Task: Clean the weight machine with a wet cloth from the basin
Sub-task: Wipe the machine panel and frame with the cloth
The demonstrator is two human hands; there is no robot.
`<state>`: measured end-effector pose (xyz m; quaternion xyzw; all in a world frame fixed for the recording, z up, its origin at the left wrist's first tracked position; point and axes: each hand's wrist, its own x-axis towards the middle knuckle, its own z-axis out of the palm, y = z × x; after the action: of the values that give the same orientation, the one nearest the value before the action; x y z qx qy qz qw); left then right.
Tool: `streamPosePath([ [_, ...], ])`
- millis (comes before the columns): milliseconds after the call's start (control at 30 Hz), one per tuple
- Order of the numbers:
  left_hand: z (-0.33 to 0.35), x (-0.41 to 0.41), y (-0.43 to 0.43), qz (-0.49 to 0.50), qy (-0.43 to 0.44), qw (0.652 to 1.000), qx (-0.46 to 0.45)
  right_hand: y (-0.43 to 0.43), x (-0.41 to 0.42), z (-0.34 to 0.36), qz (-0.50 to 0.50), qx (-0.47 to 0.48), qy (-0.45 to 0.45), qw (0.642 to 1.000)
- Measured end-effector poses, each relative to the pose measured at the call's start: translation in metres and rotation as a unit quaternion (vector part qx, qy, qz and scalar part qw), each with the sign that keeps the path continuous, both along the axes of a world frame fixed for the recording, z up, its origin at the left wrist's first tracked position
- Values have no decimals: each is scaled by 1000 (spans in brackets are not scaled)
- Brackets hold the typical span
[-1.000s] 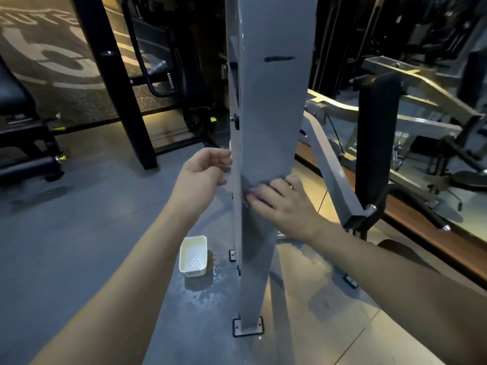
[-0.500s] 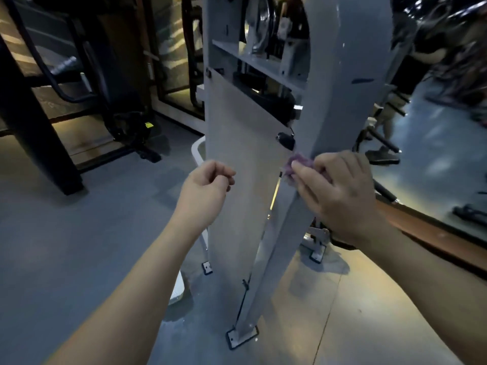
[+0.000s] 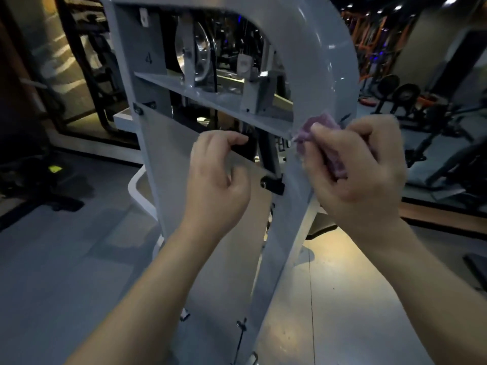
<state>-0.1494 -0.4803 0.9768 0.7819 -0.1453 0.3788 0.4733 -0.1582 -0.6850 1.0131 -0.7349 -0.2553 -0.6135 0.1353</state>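
One numeral 4 [image 3: 149, 58] on weight machine [image 3: 316, 61], purple cloth [image 3: 320, 125] against frame.

View: one wide-angle head camera, worn by the person.
Facing: forward and down, toward the weight machine [image 3: 321, 64].
Nearness: close; weight machine fills the middle.
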Motion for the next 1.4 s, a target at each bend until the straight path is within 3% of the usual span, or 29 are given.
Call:
streamPosePath([
  [200, 18, 45, 32, 6, -50, 996, 77, 24, 7, 6, -27, 76, -4, 997],
  [467, 17, 89, 59, -40, -101, 986, 128, 42, 0, 18, -145, 73, -41, 986],
  [733, 30, 112, 100, -166, -126, 953, 218, 91, -13, 14, -370, 133, -89, 915],
  [867, 41, 134, 122, -240, -139, 933, 228, 115, -9, 17, -418, 208, -69, 882],
  [1033, 48, 155, 131, -259, -139, 920, 260, 138, 7, 36, -442, 250, -70, 859],
  [1200, 50, 156, 135, -261, -148, 912, 281, 157, 37, 81, -455, 219, -82, 859],
  [1400, 47, 158, 136, -270, -142, 909, 282, 181, 74, 121, -437, 88, -82, 891],
])
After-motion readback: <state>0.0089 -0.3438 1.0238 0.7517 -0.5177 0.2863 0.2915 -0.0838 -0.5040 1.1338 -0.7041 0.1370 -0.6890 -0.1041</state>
